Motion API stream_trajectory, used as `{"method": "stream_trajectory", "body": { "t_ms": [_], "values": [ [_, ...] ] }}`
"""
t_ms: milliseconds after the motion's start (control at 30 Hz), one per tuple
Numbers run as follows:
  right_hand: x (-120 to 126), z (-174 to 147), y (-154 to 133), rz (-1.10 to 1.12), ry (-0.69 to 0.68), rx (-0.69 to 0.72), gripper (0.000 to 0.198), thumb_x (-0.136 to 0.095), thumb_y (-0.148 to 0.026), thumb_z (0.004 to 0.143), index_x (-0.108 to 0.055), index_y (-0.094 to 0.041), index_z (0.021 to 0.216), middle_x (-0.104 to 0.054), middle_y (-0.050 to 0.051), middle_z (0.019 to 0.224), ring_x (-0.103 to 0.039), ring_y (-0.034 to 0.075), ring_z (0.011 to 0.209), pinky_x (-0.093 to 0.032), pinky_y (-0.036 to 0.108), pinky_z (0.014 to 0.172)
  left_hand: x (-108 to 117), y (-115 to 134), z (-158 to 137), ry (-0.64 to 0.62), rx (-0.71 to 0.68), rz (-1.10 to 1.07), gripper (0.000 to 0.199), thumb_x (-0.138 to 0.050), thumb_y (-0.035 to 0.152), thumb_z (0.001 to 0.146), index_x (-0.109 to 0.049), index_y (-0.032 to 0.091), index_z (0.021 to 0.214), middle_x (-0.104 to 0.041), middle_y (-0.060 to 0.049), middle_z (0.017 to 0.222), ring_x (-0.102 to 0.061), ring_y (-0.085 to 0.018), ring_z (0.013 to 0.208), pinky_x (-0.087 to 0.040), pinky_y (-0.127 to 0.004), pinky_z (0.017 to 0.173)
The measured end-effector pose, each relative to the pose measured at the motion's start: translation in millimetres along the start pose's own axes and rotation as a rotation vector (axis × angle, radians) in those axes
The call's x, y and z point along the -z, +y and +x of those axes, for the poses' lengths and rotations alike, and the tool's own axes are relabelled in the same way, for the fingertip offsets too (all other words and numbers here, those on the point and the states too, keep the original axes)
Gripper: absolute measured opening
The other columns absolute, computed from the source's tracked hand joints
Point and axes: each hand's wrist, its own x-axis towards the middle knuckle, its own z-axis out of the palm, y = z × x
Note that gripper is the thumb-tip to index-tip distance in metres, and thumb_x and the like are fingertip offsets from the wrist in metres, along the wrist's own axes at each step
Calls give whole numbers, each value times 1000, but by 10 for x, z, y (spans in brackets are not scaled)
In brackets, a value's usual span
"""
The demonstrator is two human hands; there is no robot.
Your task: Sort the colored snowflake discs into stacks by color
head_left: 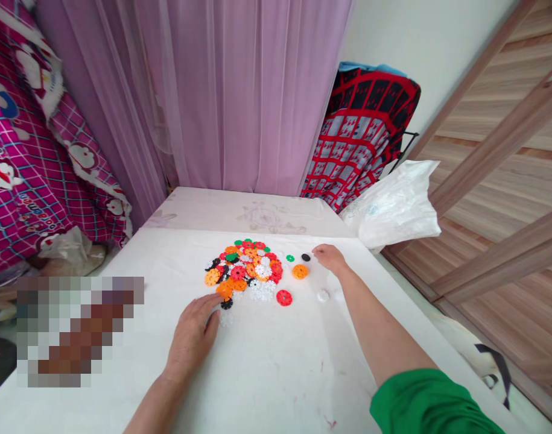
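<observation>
Two hands worked at a heap of coloured discs, apparently at the step of drawing pieces out of it.

From where I stood, the left hand (195,328) lay half open at the near edge of the heap (237,273), thumb apart, fingertips at an orange disc (224,292), with no firm grip that I could see. The right hand (330,258) had its fingers drawn together just beside a black disc (306,257); whether they held anything, I couldn't tell. A red disc (284,298) lay apart on the white tabletop (257,386). The next move, I judged, called for a light fingertip pinch on one flat piece.
</observation>
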Motion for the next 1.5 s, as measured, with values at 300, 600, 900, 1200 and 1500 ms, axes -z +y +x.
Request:
{"method": "stream_trajectory", "body": {
  "t_ms": [300,600,900,1200,1500],
  "values": [
    [20,-211,-460,-134,-82,5,38,-54,-31,85,-59,-25,122,-64,5,123,-61,18,107,-45,27,88,-25,-4,-15,-24,-67,89,33,-44,26,90,-65,26,116,-59,-9,133,-54,-28,122,-48,-51,99],
    [-70,76,-303,-232,-180,-79,43,-62,-31,76,-63,-20,118,-66,9,118,-61,23,109,-46,31,91,-26,19,-10,-39,-11,54,33,-44,27,90,-65,25,115,-63,-8,128,-58,-25,118,-45,-50,102],
    [-146,50,-316,-261,-169,5,27,-61,-19,75,-73,-21,100,-70,7,110,-62,21,105,-45,25,85,-13,21,10,-36,24,9,35,-42,24,90,-65,25,116,-64,-7,127,-59,-24,116,-46,-48,102],
    [95,-552,-734,-106,33,110,30,-51,-30,88,-67,-24,112,-66,7,115,-62,19,98,-44,27,83,0,93,29,-95,94,119,43,-36,14,89,-65,27,119,-62,-6,131,-54,-28,123,-40,-55,104],
    [-514,-1704,-1603,97,-245,518,22,-52,-26,86,-71,-30,95,-69,0,95,-62,14,86,-41,23,73,87,204,30,-140,190,211,42,-41,22,90,-58,29,127,-59,-5,134,-47,-31,129,-25,-65,108]
  ]
}}
